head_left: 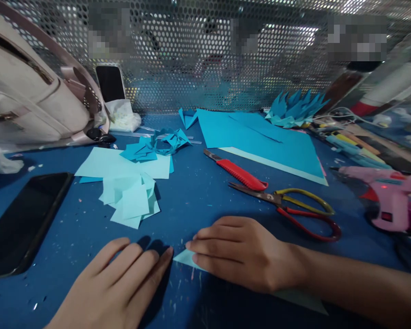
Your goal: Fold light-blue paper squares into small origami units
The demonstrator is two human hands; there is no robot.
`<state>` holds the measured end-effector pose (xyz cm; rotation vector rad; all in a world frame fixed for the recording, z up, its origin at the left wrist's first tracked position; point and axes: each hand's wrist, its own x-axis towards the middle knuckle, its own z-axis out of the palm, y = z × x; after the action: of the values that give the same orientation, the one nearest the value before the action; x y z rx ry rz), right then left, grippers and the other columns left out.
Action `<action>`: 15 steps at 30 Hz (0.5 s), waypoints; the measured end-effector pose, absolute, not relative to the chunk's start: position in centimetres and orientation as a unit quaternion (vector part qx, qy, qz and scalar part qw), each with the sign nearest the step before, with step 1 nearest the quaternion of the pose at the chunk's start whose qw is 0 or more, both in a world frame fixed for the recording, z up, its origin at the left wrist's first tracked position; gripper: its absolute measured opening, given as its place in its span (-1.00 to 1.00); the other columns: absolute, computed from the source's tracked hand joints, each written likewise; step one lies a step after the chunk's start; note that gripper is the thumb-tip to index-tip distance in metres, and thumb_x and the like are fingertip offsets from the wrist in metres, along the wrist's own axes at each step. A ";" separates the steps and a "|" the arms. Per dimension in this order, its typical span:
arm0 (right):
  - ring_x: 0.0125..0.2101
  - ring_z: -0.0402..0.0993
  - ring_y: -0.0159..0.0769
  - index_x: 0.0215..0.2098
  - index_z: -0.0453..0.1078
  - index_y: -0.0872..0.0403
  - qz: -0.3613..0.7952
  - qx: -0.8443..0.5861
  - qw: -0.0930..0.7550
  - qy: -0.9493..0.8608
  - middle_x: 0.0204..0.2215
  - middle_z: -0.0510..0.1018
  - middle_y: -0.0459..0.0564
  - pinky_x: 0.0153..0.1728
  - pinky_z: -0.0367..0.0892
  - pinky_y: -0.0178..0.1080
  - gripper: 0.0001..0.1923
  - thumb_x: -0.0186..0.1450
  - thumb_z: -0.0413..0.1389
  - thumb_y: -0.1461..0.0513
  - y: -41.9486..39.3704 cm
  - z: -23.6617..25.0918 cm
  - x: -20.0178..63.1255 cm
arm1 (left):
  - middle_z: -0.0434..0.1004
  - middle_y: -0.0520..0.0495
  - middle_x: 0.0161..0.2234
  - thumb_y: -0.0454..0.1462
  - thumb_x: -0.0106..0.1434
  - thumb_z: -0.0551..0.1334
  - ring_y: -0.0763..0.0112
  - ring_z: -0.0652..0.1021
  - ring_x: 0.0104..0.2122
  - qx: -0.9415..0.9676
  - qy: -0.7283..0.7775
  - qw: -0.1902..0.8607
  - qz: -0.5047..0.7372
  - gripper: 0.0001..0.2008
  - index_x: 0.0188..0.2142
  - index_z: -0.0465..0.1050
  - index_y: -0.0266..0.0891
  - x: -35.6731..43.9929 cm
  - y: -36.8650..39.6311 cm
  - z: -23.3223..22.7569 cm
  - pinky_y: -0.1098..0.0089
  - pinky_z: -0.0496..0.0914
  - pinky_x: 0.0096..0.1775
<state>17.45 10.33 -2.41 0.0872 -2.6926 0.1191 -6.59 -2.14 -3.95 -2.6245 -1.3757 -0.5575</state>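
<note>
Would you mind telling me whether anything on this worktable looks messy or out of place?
Small paper scraps and specks litter the blue table, and the scissors lie open. Otherwise nothing looks damaged.

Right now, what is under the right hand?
A pale blue paper piece lies flat under the right hand on the blue table; one corner shows at the fingertips. The hand covers its middle.
</note>
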 end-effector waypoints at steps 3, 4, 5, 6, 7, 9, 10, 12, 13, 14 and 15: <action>-0.14 0.57 -0.28 -0.16 0.53 0.19 0.041 0.035 0.221 -0.974 -0.07 0.61 0.07 -0.20 0.46 -0.24 -0.69 0.45 -0.07 0.31 10.3 -2.4 17.4 | 0.58 0.00 -0.29 -0.45 0.44 -0.11 0.32 0.43 -0.28 -0.864 -0.461 0.063 -0.190 -0.60 0.04 0.45 -0.25 -6.7 -2.3 -4.2 0.19 0.19 -0.08; -0.14 0.57 -0.28 -0.16 0.53 0.19 0.040 0.035 0.221 -0.974 -0.07 0.61 0.07 -0.20 0.45 -0.24 -0.68 0.46 -0.08 0.31 10.3 -2.4 17.4 | 0.58 0.01 -0.30 -0.45 0.45 -0.10 0.33 0.43 -0.29 -0.862 -0.462 0.065 -0.198 -0.60 0.02 0.46 -0.24 -6.7 -2.3 -4.2 0.19 0.19 -0.08; -0.14 0.56 -0.29 -0.16 0.53 0.18 0.039 0.035 0.221 -0.974 -0.08 0.61 0.07 -0.20 0.45 -0.24 -0.68 0.46 -0.08 0.30 10.3 -2.4 17.4 | 0.58 0.02 -0.31 -0.44 0.45 -0.10 0.34 0.43 -0.30 -0.860 -0.462 0.068 -0.207 -0.61 0.01 0.46 -0.24 -6.6 -2.3 -4.1 0.20 0.20 -0.09; -0.14 0.56 -0.29 -0.16 0.53 0.18 0.037 0.036 0.221 -0.974 -0.08 0.61 0.07 -0.20 0.45 -0.25 -0.67 0.46 -0.09 0.30 10.3 -2.3 17.4 | 0.58 0.02 -0.32 -0.42 0.47 -0.10 0.35 0.43 -0.30 -0.858 -0.462 0.072 -0.213 -0.62 0.00 0.47 -0.24 -6.5 -2.3 -4.1 0.20 0.20 -0.08; -0.14 0.56 -0.30 -0.16 0.53 0.18 0.035 0.035 0.221 -0.974 -0.08 0.62 0.06 -0.19 0.45 -0.25 -0.67 0.46 -0.09 0.31 10.3 -2.3 17.4 | 0.59 0.03 -0.33 -0.40 0.48 -0.10 0.36 0.43 -0.31 -0.859 -0.460 0.074 -0.214 -0.62 0.00 0.47 -0.23 -6.4 -2.3 -4.1 0.21 0.20 -0.08; -0.14 0.56 -0.30 -0.16 0.53 0.17 0.032 0.034 0.219 -0.975 -0.09 0.62 0.06 -0.19 0.44 -0.25 -0.67 0.47 -0.09 0.31 10.3 -2.3 17.4 | 0.59 0.04 -0.33 -0.37 0.49 -0.09 0.37 0.44 -0.31 -0.866 -0.451 0.076 -0.201 -0.63 0.00 0.48 -0.22 -6.2 -2.3 -3.9 0.23 0.20 -0.07; -0.14 0.56 -0.30 -0.16 0.53 0.17 0.032 0.033 0.215 -0.975 -0.09 0.62 0.06 -0.19 0.44 -0.25 -0.68 0.46 -0.09 0.30 10.3 -2.3 17.4 | 0.59 0.04 -0.32 -0.35 0.49 -0.08 0.38 0.44 -0.30 -0.870 -0.447 0.076 -0.193 -0.64 0.00 0.48 -0.21 -6.2 -2.3 -3.9 0.23 0.20 -0.06; -0.13 0.56 -0.29 -0.16 0.53 0.18 0.033 0.033 0.213 -0.976 -0.09 0.62 0.07 -0.19 0.44 -0.24 -0.69 0.46 -0.08 0.30 10.2 -2.3 17.4 | 0.59 0.04 -0.31 -0.33 0.50 -0.07 0.38 0.45 -0.30 -0.874 -0.444 0.074 -0.183 -0.65 0.00 0.49 -0.20 -6.2 -2.3 -3.8 0.24 0.20 -0.05; -0.13 0.55 -0.29 -0.15 0.52 0.18 0.034 0.034 0.211 -0.976 -0.09 0.62 0.07 -0.19 0.44 -0.24 -0.69 0.46 -0.07 0.30 10.2 -2.4 17.4 | 0.60 0.05 -0.31 -0.32 0.50 -0.06 0.38 0.46 -0.30 -0.874 -0.444 0.073 -0.182 -0.65 0.00 0.49 -0.20 -6.2 -2.3 -3.8 0.24 0.20 -0.05; -0.12 0.55 -0.29 -0.15 0.52 0.18 0.034 0.034 0.210 -0.977 -0.09 0.62 0.07 -0.19 0.44 -0.24 -0.69 0.46 -0.07 0.30 10.2 -2.4 17.4 | 0.60 0.05 -0.32 -0.31 0.50 -0.06 0.38 0.46 -0.30 -0.874 -0.444 0.073 -0.185 -0.65 -0.01 0.49 -0.20 -6.2 -2.3 -3.8 0.24 0.20 -0.05; -0.12 0.54 -0.29 -0.14 0.52 0.18 0.033 0.033 0.211 -0.976 -0.09 0.62 0.07 -0.18 0.44 -0.24 -0.70 0.46 -0.07 0.30 10.2 -2.4 17.4 | 0.60 0.05 -0.32 -0.30 0.50 -0.06 0.38 0.46 -0.30 -0.873 -0.444 0.072 -0.187 -0.65 -0.01 0.50 -0.20 -6.2 -2.3 -3.8 0.25 0.20 -0.05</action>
<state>17.43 10.20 -2.43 0.0914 -2.7141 0.0914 -6.20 -2.30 -3.77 -2.6259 -1.3337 -0.5630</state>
